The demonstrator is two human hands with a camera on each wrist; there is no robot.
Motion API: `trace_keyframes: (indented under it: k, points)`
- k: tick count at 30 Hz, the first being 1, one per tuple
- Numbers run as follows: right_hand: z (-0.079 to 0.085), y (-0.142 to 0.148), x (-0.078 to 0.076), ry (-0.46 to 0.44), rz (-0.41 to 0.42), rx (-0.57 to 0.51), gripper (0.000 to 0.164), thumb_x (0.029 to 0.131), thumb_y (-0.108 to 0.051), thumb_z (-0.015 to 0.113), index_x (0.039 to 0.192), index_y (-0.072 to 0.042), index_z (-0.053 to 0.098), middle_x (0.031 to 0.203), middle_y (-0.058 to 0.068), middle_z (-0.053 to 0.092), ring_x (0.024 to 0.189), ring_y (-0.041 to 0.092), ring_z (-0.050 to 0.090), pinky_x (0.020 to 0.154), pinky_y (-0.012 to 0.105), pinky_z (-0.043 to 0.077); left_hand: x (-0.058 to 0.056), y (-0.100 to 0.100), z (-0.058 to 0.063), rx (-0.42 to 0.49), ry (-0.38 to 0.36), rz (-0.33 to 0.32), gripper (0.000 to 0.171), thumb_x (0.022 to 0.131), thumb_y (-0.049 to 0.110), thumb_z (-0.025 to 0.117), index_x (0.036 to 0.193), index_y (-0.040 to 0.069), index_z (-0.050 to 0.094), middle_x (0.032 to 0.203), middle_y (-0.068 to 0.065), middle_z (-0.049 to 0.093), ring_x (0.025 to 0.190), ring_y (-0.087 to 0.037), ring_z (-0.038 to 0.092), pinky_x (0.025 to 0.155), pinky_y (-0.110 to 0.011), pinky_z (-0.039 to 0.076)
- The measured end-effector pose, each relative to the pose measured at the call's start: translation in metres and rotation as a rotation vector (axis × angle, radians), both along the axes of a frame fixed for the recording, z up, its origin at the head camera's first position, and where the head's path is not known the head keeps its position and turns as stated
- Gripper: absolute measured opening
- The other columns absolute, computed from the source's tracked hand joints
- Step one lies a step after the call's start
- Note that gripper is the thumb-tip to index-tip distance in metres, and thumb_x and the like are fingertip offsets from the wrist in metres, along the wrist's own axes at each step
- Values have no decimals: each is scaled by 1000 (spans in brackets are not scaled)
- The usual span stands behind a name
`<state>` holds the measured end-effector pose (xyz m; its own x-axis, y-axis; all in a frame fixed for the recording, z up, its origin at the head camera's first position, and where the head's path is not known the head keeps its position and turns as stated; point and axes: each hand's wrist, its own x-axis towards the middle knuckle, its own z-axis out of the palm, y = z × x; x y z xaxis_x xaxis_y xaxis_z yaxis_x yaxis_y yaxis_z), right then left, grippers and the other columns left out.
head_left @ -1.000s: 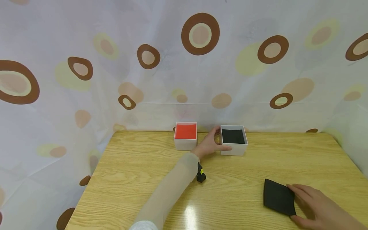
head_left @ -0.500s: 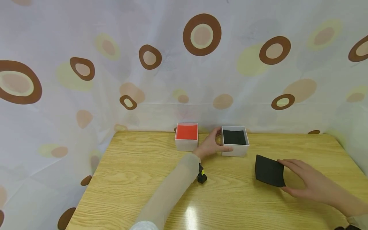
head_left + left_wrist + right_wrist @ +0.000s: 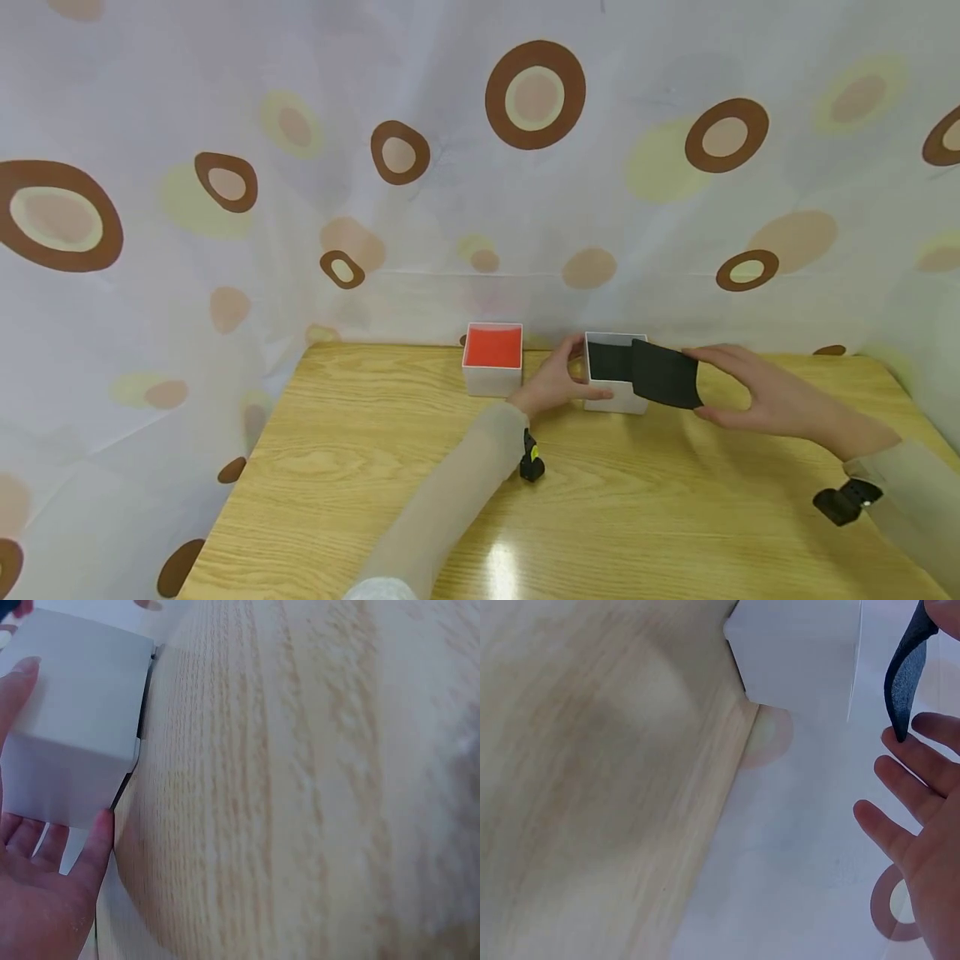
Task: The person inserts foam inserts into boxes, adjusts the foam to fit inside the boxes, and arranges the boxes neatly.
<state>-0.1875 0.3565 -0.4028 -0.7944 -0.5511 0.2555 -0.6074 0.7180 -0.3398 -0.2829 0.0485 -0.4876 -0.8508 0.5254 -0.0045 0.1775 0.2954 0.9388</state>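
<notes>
In the head view my left hand (image 3: 553, 383) grips the left side of a white open-topped box (image 3: 618, 403), its thumb along the front wall. Dark square sheet material (image 3: 609, 362) lies inside that box. My right hand (image 3: 761, 396) pinches a thin, slightly bowed black square sheet (image 3: 663, 375) by its right edge, thumb at one corner and fingers at the other. The sheet is tilted over the box's right part and hides it. In the right wrist view the black sheet (image 3: 907, 679) appears edge-on, bent between thumb and fingertips.
A second white box (image 3: 491, 382) holding a red sheet (image 3: 492, 347) stands to the left of the left hand. Both boxes sit near the back edge of a wooden table (image 3: 637, 517). A patterned curtain (image 3: 450, 225) hangs right behind it.
My right hand has carried the black sheet up and leftward from the table's right front to the box. The left hand has kept its place on the box.
</notes>
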Motion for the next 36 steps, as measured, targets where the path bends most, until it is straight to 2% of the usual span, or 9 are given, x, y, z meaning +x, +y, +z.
trace_keyframes:
  k: [2, 4, 10, 15, 18, 23, 31, 36]
  points:
    - [3, -5, -10, -16, 21, 7, 76, 84, -24, 88, 150, -11, 53, 145, 11, 56, 129, 31, 51, 94, 49, 47, 0, 0, -2, 2, -1, 3, 99, 79, 22, 94, 158, 20, 34, 155, 2, 46, 142, -15, 45, 100, -20, 50]
    - [5, -9, -19, -18, 51, 6, 74, 84, -24, 88, 149, -11, 55, 143, 12, 57, 129, 34, 52, 94, 54, 48, -1, 0, -3, 3, 0, 4, 100, 79, 23, 94, 158, 20, 34, 155, 2, 46, 142, -15, 45, 99, -20, 50]
    - [6, -19, -40, 4, 94, 37, 66, 85, -23, 86, 144, -9, 59, 139, 14, 60, 126, 38, 55, 94, 60, 50, -2, 1, -4, 2, -4, 4, 99, 78, 23, 95, 157, 20, 36, 155, 3, 47, 141, -16, 46, 97, -20, 51]
    - [8, -25, -53, -52, 95, 52, 59, 90, -26, 83, 142, -12, 62, 141, 16, 58, 129, 41, 52, 97, 64, 48, -1, 2, -3, 3, -9, 12, 98, 79, 21, 94, 158, 20, 35, 155, 2, 46, 141, -15, 45, 97, -20, 52]
    - [7, -29, -59, -47, 118, 64, 57, 90, -26, 82, 142, -12, 63, 141, 16, 57, 128, 41, 53, 97, 63, 49, 0, 2, -3, 7, -13, 17, 97, 80, 20, 93, 158, 19, 35, 155, 2, 47, 141, -14, 46, 96, -20, 52]
    - [1, -32, -66, -2, 150, 85, 52, 89, -23, 82, 138, -15, 67, 138, 17, 59, 125, 41, 56, 96, 61, 51, 0, 1, -4, 17, -15, 20, 95, 81, 20, 92, 158, 19, 36, 154, 3, 47, 140, -14, 46, 97, -20, 52]
    - [-10, -35, -68, -40, 153, 67, 46, 93, -23, 79, 138, -16, 68, 144, 19, 55, 128, 43, 54, 97, 62, 50, 1, 2, -4, 24, -26, 18, 97, 81, 22, 92, 159, 21, 34, 155, 5, 46, 142, -13, 45, 101, -25, 52]
    - [-19, -36, -66, -69, 144, 20, 46, 96, -23, 75, 140, -15, 65, 152, 21, 48, 137, 48, 45, 101, 68, 45, 2, 2, -3, 28, -32, 23, 95, 82, 21, 92, 158, 22, 35, 155, 6, 46, 142, -12, 45, 101, -25, 52]
